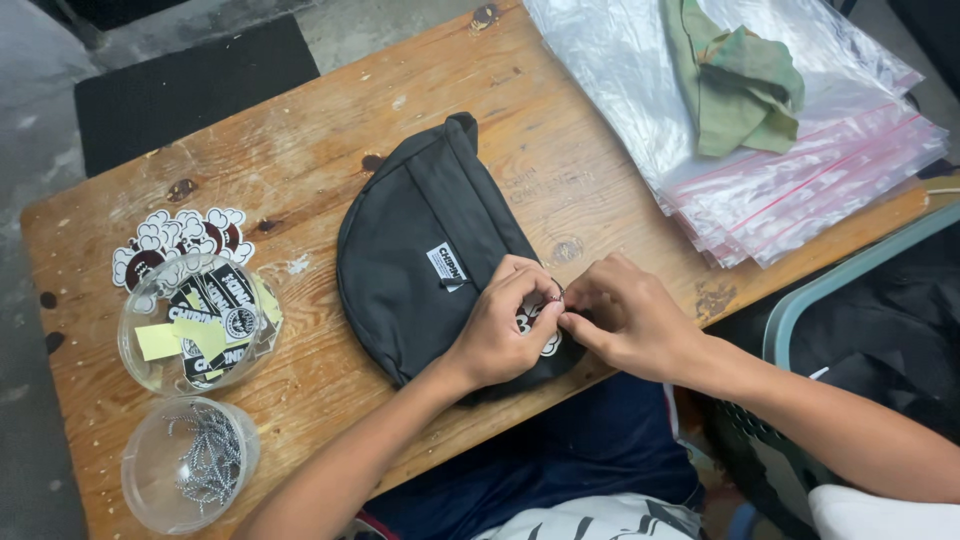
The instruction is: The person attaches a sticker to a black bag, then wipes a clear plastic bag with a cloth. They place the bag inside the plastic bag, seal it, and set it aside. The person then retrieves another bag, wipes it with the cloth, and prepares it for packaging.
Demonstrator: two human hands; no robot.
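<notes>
I am watching both hands pinching together at a small tag (548, 343) on the black waist bag (425, 265) — left hand (500, 325), right hand (625, 320) — bag lying mid-table (330, 120).

Worn wooden tabletop (330, 130), pale brown, scuffed, dotted with dark knots and white flecks, set at a slant across the view. Grey concrete floor (30, 120) beyond the far edge and down the left side. Black mat (190, 85) on that floor, just behind the tabletop. Teal-rimmed plastic basket (850, 270) at the right, close against the tabletop edge, dark inside. Soft, even daylight, shadows faint
</notes>
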